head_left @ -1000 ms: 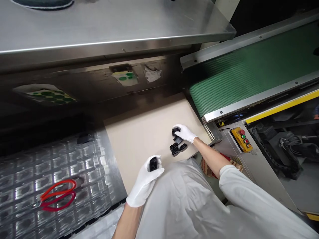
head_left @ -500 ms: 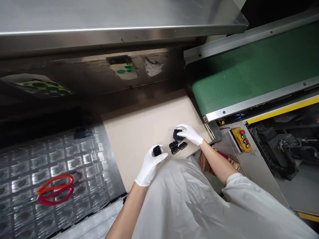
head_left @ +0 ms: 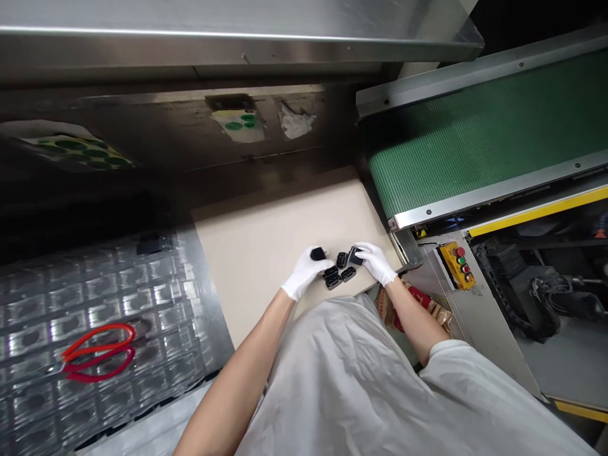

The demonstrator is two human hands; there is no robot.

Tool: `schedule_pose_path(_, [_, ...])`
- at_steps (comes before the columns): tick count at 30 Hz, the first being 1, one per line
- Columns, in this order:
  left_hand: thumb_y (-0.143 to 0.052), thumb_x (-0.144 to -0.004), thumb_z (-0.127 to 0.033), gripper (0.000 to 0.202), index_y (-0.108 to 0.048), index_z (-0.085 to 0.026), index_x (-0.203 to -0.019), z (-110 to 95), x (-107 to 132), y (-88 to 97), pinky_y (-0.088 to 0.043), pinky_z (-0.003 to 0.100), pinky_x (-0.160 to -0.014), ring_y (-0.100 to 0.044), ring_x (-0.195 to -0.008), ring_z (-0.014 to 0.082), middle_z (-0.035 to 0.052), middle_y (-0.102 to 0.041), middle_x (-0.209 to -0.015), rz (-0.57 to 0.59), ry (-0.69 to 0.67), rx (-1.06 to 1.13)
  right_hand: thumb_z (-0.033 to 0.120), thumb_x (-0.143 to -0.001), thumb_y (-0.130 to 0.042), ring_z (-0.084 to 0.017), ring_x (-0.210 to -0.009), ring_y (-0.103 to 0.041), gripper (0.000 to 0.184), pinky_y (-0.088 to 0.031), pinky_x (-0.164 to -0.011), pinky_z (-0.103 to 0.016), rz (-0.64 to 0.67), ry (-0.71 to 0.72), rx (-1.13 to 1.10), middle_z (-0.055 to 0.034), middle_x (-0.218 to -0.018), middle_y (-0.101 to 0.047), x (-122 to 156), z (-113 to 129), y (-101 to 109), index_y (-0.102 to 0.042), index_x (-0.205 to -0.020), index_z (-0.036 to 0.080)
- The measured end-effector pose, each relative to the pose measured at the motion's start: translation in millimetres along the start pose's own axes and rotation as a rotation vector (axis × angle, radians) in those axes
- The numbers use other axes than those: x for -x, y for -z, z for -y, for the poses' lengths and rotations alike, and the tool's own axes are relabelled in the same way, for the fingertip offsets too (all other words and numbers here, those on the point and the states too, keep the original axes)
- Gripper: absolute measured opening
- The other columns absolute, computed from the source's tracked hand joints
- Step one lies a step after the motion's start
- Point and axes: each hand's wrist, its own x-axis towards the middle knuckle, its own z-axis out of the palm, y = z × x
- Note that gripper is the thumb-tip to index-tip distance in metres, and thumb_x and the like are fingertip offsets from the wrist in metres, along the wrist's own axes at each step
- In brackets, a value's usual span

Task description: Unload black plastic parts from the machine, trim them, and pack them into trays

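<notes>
Showing two white-gloved hands, now close together at the near edge of a pale board (head_left: 270, 266), over a small group of black plastic pieces (head_left: 336, 275). The left hand (head_left: 306, 272), earlier held back near the body, has moved to just left of the group, its fingers curled around one black piece (head_left: 318, 254). The right hand (head_left: 375, 263) has shifted to the group's right end, its fingers closed on another black piece (head_left: 355, 256). To the left, red-handled scissors (head_left: 97, 351) lie on clear plastic trays (head_left: 118, 297). To the far right runs a green conveyor belt (head_left: 479, 139), with a yellow button box (head_left: 456, 266) nearer the person.
</notes>
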Motion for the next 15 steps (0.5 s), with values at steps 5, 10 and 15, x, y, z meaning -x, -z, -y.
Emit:
schedule_pose_path(5, [-0.077, -0.052, -0.017, 0.029, -0.062, -0.016, -0.077, -17, -53, -15.5, -0.037, 0.026, -0.051, -0.051, -0.054, 0.0131, -0.0022, -0.058, -0.061, 0.293, 0.074, -0.255, 0.029, -0.057, -0.084, -0.024, -0.103, -0.072, 0.049, -0.056, -0.099, -0.040, -0.097, 0.054, -0.020, -0.0073, -0.109, -0.079, -2, 5, 15, -0.075, -0.104, 0.020])
schedule_pose_path(10, [-0.076, -0.049, -0.014, 0.027, -0.065, -0.015, -0.074, -22, -79, -35.6, -0.037, 0.027, -0.050, -0.052, -0.053, 0.0142, -0.0013, -0.059, -0.060, 0.504, 0.121, -0.394, 0.029, -0.058, -0.082, -0.025, -0.105, -0.072, 0.049, -0.056, -0.101, -0.041, -0.124, 0.103, -0.005, -0.0091, -0.111, -0.079, -4, 6, 25, -0.073, -0.104, 0.019])
schedule_pose_path(15, [-0.079, -0.051, -0.015, 0.029, -0.069, -0.015, -0.078, -26, -71, -33.8, -0.042, 0.030, -0.055, -0.057, -0.059, 0.0181, 0.0020, -0.065, -0.068, 0.517, 0.077, -0.404, 0.027, -0.065, -0.078, -0.026, -0.115, -0.070, 0.043, -0.053, -0.107, -0.041, -0.097, 0.156, 0.101, -0.0122, -0.118, -0.077, -15, 10, 13, -0.071, -0.107, 0.018])
